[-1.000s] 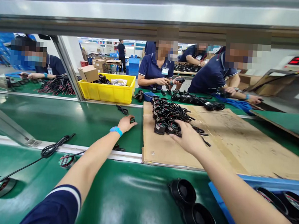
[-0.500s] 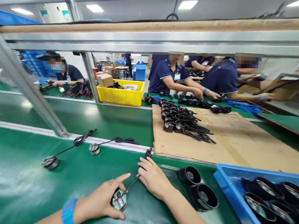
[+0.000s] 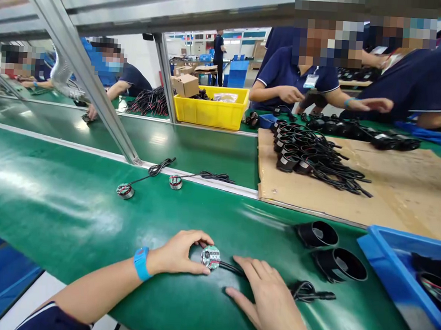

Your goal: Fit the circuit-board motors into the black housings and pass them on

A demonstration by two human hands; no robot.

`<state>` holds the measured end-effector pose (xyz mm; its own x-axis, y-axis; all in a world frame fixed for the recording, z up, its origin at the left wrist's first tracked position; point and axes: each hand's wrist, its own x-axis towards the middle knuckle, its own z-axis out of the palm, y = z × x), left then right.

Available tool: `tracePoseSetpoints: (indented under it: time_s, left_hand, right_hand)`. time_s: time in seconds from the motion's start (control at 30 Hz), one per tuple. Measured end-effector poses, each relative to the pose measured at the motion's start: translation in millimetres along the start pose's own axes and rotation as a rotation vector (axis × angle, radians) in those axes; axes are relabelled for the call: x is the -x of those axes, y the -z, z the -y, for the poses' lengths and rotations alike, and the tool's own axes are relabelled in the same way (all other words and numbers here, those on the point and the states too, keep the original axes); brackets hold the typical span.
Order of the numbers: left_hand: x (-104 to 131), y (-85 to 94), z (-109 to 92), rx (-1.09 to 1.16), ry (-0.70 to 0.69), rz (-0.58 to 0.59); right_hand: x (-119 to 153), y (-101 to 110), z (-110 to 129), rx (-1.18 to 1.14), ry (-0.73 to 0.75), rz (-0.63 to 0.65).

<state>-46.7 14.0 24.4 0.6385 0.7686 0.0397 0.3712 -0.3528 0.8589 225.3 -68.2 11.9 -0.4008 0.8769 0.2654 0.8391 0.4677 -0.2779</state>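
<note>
**Wound coil pinched at the near belt edge, lead lying under the other hand**

Head view: A small round wound coil (image 3: 211, 257) is pinched between thumb and fingertips of the left hand (image 3: 175, 253), low on the green belt (image 3: 71, 210) and close to its near edge. The right hand (image 3: 268, 300) lies flat, fingers spread, palm down on the black lead (image 3: 232, 269) that runs from the coil to a bundled end (image 3: 308, 291) just beside the wrist.

As a judgement, the main risk lies in the lead: if the coil is lifted or slid while the lead is pinned under the palm, the thin wires at the coil could be strained or torn. The bundle could also be caught by the forearm and dragged. A slip toward the near edge could send the coil off the belt, since no rail is seen there.

Open room is found to the left, where bare belt stretches away; two further coils (image 3: 125, 191) (image 3: 175, 182) with their leads lie well apart, near the far rail. To the right the space is tighter: two black round housings (image 3: 316, 233) (image 3: 340, 264) stand near the right hand, and a blue tray (image 3: 387, 255) closes that side. Beyond the rail, a cardboard sheet (image 3: 390, 195) bearing a cluster of wired parts (image 3: 299, 152) and the co-workers' hands remain well clear.
</note>
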Motion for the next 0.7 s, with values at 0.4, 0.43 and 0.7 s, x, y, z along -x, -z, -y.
tracePoseSetpoints:
  time_s: [0.4, 0.43, 0.7]
  left_hand:
    - [1.2, -8.1, 12.0, -0.121, -0.150, 0.002]
    - [0.8, -8.0, 12.6, -0.134, -0.167, 0.013]
    - [-2.0, 0.1, 15.4, -0.168, -0.159, 0.133]
  right_hand:
    - [-54.3, -23.8, 28.6, -0.496, -0.142, -0.005]
    - [-52.9, -24.7, 27.8, -0.514, -0.143, -0.011]
    - [-59.2, -28.6, 27.0, -0.621, -0.088, -0.066]
